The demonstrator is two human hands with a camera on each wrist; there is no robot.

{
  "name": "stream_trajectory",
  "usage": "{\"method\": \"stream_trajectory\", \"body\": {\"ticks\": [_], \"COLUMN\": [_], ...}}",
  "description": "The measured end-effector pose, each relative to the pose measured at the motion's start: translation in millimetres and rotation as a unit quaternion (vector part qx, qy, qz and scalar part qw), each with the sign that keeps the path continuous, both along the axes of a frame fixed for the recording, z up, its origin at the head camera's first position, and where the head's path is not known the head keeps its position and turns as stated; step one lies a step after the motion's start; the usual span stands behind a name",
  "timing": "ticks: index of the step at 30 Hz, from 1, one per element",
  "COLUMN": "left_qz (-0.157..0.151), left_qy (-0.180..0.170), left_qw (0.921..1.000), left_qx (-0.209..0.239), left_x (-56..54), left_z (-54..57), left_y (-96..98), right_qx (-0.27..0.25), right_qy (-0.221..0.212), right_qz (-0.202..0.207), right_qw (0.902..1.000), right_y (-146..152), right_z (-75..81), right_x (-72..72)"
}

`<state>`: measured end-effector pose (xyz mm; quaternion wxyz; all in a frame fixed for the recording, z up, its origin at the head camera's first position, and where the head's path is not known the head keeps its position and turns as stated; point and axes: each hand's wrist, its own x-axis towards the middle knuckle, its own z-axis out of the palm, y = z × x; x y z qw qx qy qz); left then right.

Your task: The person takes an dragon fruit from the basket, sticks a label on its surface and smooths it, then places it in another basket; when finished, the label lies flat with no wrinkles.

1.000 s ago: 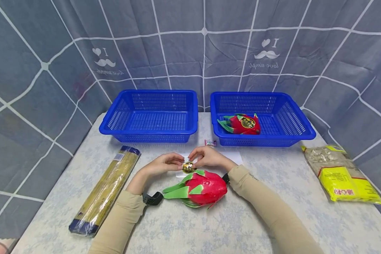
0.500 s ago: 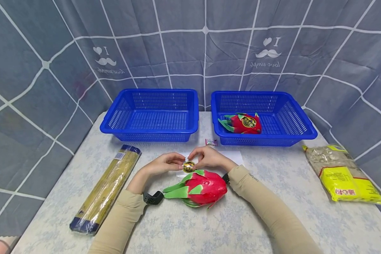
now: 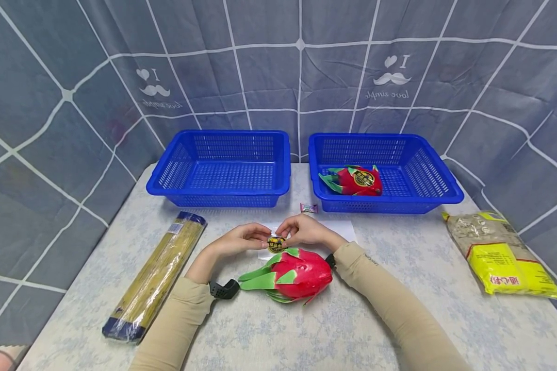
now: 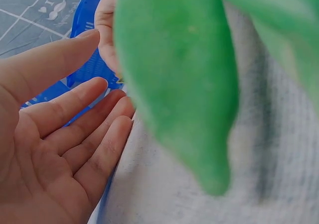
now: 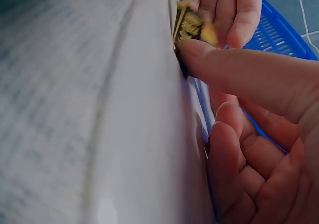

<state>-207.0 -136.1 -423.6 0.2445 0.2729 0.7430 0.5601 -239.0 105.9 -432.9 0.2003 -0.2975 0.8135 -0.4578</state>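
Observation:
A round black-and-gold sticker [image 3: 276, 244] is held over a small white sheet between my hands in the head view. My left hand [image 3: 242, 239] holds its left edge at the fingertips. My right hand [image 3: 306, 231] holds the right edge; its thumb presses on the sticker [image 5: 192, 30] in the right wrist view. Right in front of the wrists lies a red dragon fruit [image 3: 301, 275] with green leaves pointing left. One large green leaf [image 4: 179, 84] covers much of the left wrist view and hides most of the sticker there.
Two blue baskets [image 3: 218, 194] stand at the back; the right one holds a dragon fruit [image 3: 364, 180] bearing a similar sticker. A small wrapped candy [image 3: 308, 208] lies between them. Packaged noodles [image 3: 155, 278] lie left, a bag of macaroni [image 3: 501, 257] right. White paper [image 3: 343, 228] lies beneath the right hand.
The sticker tilts slightly and its printed face now shows more clearly, with less glare. Both hands stay almost in the same place, and the dragon fruit has not moved.

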Motion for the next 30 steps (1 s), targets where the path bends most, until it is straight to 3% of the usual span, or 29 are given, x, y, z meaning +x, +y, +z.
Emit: {"method": "stream_trajectory", "body": {"ticks": [6,11,14,18,21,23,26,30], "left_qz": [0.003,0.01,0.018,0.018,-0.009,-0.038,-0.07,-0.07], "left_qy": [-0.004,0.001,0.015,0.047,0.1,0.138,0.181,0.191], "left_qw": [1.0,0.9999,0.9997,0.9987,0.9949,0.9892,0.9792,0.9773], "left_qx": [0.002,0.007,0.002,-0.001,-0.016,-0.034,-0.059,-0.058], "left_x": [-1.1,-0.9,2.0,12.9,28.2,37.0,45.0,43.2], "left_z": [-2.8,-1.1,6.0,24.3,44.2,51.4,52.9,40.5], "left_y": [-0.8,-0.7,1.5,12.1,24.2,32.4,43.1,50.9], "right_qx": [-0.026,-0.044,-0.065,-0.099,-0.103,-0.108,-0.128,-0.151], "right_qy": [-0.002,0.043,0.061,0.057,0.039,0.028,0.019,0.023], "right_qz": [0.004,-0.034,-0.062,-0.072,-0.055,-0.032,-0.009,-0.007], "right_qw": [0.9996,0.9975,0.9941,0.9908,0.9924,0.9933,0.9916,0.9882], "right_y": [11,32,45,59,66,70,74,74], "right_z": [2.7,19.8,37.2,61.0,73.1,75.7,73.4,65.6], "right_x": [-2.4,3.9,16.5,41.4,60.2,71.0,84.1,94.5]}}
